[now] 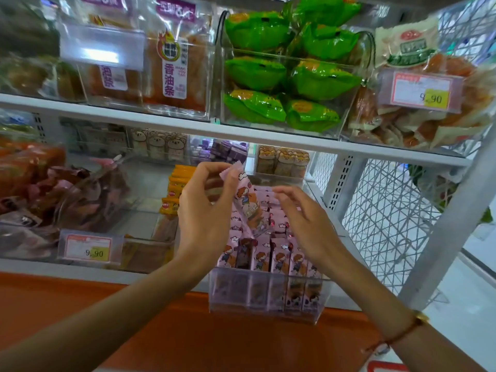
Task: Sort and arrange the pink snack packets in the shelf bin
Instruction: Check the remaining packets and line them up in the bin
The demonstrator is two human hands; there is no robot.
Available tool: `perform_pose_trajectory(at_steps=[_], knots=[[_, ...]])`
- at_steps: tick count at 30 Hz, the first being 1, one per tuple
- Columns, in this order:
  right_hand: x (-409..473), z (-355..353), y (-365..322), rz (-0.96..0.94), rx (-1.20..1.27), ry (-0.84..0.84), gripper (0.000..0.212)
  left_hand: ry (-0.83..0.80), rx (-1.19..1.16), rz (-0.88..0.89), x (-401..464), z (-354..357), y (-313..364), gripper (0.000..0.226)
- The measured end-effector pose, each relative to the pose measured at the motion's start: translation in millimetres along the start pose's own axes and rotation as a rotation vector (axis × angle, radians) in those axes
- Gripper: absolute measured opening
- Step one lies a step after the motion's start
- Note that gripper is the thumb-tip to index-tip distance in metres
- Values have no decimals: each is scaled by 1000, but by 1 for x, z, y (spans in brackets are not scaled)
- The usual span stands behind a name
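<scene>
Clear plastic shelf bin [268,294] holds upright pink snack packets [279,257]. Above it, the left hand [206,208] pinches one raised packet [248,202] by its top edge; the right hand [303,218] hovers beside, fingers loosely spread. Green packs [281,76] sit on the shelf above.

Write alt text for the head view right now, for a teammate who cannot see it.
The left hand pinches one pink snack packet above a clear shelf bin of upright pink packets, while the right hand hovers open beside it. Green packets fill the bin on the shelf above.
</scene>
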State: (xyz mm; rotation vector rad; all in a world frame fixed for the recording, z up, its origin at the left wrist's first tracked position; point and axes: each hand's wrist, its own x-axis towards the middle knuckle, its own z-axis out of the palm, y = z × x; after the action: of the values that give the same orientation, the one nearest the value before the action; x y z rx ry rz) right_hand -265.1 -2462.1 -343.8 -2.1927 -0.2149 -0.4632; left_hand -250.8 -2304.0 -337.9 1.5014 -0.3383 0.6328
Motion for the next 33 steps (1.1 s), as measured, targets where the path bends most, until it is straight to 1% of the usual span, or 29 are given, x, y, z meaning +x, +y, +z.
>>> perform_pose_trajectory(at_steps=[1, 2, 3, 4, 6, 7, 8, 10, 11, 13, 15, 18, 21, 23, 26, 27, 30, 31, 33], knots=[[-4, 0, -8, 15, 101, -54, 44, -28, -13, 3, -2, -1, 1, 8], [-8, 1, -15, 15, 131, -114, 53, -59, -36, -1, -4, -3, 1, 7], [-11, 4, -17, 2, 105, -154, 58, -95, -67, -12, -6, -4, 0, 8], [-13, 7, -18, -18, 56, -162, 58, -134, -96, -30, -7, -5, -1, 9], [-14, 11, -15, -9, 20, -116, 47, -215, -121, -63, -10, -7, -5, 13], [-14, 12, -13, 41, 71, -91, 38, -253, -112, -74, -11, -8, -8, 17], [-14, 12, -12, 126, 176, -64, 30, -291, -86, -84, -13, -9, -11, 21], [-11, 11, -7, 318, 435, -34, 24, -366, 13, -106, -16, -10, -15, 32], [-11, 10, -5, 379, 524, -26, 24, -401, 81, -100, -18, -10, -16, 37], [-10, 9, -3, 414, 605, -27, 24, -445, 214, -38, -22, -9, -18, 45], [-10, 10, -4, 413, 652, -32, 26, -443, 271, 22, -23, -9, -18, 43], [-9, 8, -4, 408, 717, -17, 30, -424, 259, 42, -22, -9, -18, 36], [-9, 2, -4, 388, 821, -68, 16, -430, 268, 44, -21, -8, -18, 32], [-9, 0, -5, 381, 907, -67, 16, -448, 269, 45, -21, -8, -19, 30], [-10, 1, -5, 350, 879, -5, 14, -450, 279, 58, -19, -9, -20, 28], [-11, 2, -5, 337, 845, 27, 16, -451, 294, 65, -20, -9, -20, 28], [-12, 4, -5, 321, 736, 122, 46, -460, 360, 113, -21, -8, -22, 42], [-13, 4, -7, 323, 725, 135, 49, -460, 384, 130, -21, -7, -22, 44], [-12, 3, -9, 341, 743, 127, 49, -448, 393, 137, -20, -7, -23, 44]])
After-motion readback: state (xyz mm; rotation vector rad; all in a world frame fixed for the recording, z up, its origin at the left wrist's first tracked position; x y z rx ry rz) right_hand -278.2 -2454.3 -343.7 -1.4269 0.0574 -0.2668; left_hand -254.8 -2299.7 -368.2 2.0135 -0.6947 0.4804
